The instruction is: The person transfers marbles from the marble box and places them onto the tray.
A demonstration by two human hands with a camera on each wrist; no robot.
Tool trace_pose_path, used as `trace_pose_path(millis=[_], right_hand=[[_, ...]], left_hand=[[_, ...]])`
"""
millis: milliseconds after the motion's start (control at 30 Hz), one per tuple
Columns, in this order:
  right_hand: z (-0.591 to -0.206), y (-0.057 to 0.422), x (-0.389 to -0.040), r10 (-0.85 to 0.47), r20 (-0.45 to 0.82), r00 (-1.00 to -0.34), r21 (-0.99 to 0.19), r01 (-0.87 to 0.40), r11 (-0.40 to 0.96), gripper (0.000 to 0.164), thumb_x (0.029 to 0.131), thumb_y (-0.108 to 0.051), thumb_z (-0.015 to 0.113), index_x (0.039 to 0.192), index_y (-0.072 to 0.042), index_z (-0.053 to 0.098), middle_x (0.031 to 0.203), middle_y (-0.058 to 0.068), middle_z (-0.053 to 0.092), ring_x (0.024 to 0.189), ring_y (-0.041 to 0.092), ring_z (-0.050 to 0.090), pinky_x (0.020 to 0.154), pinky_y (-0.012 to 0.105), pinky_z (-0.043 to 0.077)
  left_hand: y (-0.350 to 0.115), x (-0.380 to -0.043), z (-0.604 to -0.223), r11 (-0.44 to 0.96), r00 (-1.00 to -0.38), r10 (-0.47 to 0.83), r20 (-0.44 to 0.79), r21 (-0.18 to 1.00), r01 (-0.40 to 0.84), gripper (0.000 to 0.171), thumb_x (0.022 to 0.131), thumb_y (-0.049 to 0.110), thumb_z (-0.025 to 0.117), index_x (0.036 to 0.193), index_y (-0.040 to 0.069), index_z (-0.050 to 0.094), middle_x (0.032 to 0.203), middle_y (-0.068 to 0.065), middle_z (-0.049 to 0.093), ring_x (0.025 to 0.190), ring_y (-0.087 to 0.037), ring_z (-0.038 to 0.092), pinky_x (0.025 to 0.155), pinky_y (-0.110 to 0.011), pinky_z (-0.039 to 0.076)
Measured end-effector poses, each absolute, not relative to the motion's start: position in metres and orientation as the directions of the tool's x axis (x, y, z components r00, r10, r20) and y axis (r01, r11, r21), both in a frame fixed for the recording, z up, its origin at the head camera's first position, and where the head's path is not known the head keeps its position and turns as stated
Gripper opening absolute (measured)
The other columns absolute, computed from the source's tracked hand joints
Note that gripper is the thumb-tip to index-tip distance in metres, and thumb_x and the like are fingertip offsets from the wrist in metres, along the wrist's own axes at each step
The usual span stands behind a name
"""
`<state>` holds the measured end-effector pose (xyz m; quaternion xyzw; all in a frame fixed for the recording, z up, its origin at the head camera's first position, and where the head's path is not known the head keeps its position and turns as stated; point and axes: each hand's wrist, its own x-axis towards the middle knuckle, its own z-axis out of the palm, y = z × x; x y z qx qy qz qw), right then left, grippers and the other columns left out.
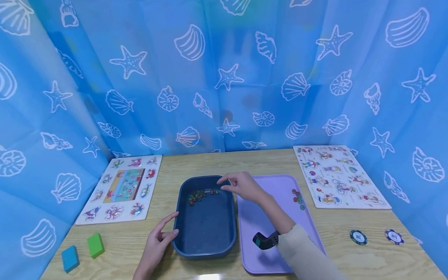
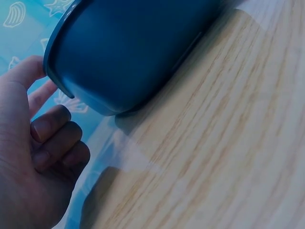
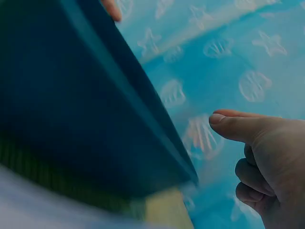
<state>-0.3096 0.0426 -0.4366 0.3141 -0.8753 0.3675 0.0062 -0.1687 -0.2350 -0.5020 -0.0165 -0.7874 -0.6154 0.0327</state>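
At lower centre of the frame, the left hand point(image 1: 156, 243) touches the dark-blue rounded plastic bin point(image 1: 205, 229), its grip unclear; pushing could slide it. Small round red-and-green pieces point(image 1: 198, 194) lie inside and on the lilac rectangular tray point(image 1: 254, 221), right of centre. Over the bin's upper-right edge, I cannot tell if the right hand point(image 1: 244, 185) holds one; a loose pinch could drop it outside.

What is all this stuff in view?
Bin: one, dark blue, centre
Tray: one, purple, right of bin
Small pieces: many, red and green, in bin and on tray
Table: one, wood-toned, under bin
Picture boards: two, mostly white, back left, back right
Blocks: two, blue and green, left
Chips: two, green and blue, right
Curtain: count unclear, blue and white, behind table
Wrist device: one, black, right wrist
Sleeve: one, beige, right arm
Left hand: one, bare, at bin's left rim
Right hand: one, bare, over bin's far-right corner
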Motion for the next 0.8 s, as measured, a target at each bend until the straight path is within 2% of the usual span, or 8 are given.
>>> trace_pose_path(millis=[267,500,667,733,800], right_hand=[[-0.435,-0.011,-0.321,-0.66,0.187,-0.727,-0.582,-0.623,0.522,0.016,0.085,-0.022,0.062,0.099,-0.02,0.068,0.048,-0.005,0.031,0.043,0.011,0.028,0.042,0.02,0.025],[-0.438,-0.03,-0.324,-0.696,0.071,-0.715,-0.523,-0.621,0.585,0.019,0.085,-0.024,0.062,0.102,-0.019,0.068,0.048,-0.005,0.032,0.044,0.011,0.031,0.042,0.02,0.025],[-0.44,-0.038,-0.332,-0.715,0.013,-0.699,-0.474,-0.635,0.611,0.018,0.083,-0.025,0.063,0.1,-0.021,0.068,0.054,-0.005,0.04,0.048,0.01,0.035,0.044,0.019,0.029],[-0.44,-0.041,-0.336,-0.734,-0.002,-0.679,-0.462,-0.65,0.603,0.017,0.083,-0.024,0.064,0.099,-0.021,0.068,0.055,-0.005,0.04,0.048,0.01,0.035,0.046,0.019,0.03],[-0.441,-0.044,-0.34,-0.751,-0.018,-0.66,-0.446,-0.667,0.597,0.016,0.083,-0.022,0.064,0.097,-0.02,0.069,0.054,-0.005,0.04,0.047,0.01,0.035,0.046,0.019,0.03]], left_hand=[[-0.233,-0.164,-0.487,0.216,-0.999,-0.001,0.036,0.976,0.035,0.043,0.087,0.007,0.056,0.129,0.012,0.047,0.044,-0.002,0.037,0.036,-0.007,0.031,0.038,-0.017,0.028],[-0.229,-0.16,-0.477,0.212,-0.998,0.017,0.063,0.975,0.065,0.043,0.086,0.005,0.056,0.128,0.008,0.046,0.043,0.005,0.034,0.037,-0.004,0.031,0.041,-0.016,0.029],[-0.23,-0.161,-0.478,0.201,-0.997,0.024,0.075,0.977,0.078,0.044,0.086,0.006,0.056,0.129,0.009,0.046,0.043,0.006,0.034,0.037,-0.004,0.03,0.04,-0.017,0.029],[-0.231,-0.161,-0.479,0.202,-0.997,0.023,0.08,0.976,0.083,0.044,0.086,0.006,0.057,0.128,0.009,0.046,0.045,0.003,0.037,0.037,-0.004,0.031,0.04,-0.017,0.03],[-0.233,-0.162,-0.48,0.198,-0.996,0.022,0.088,0.976,0.09,0.044,0.086,0.006,0.057,0.128,0.009,0.047,0.054,-0.001,0.049,0.038,-0.005,0.033,0.041,-0.018,0.032]])
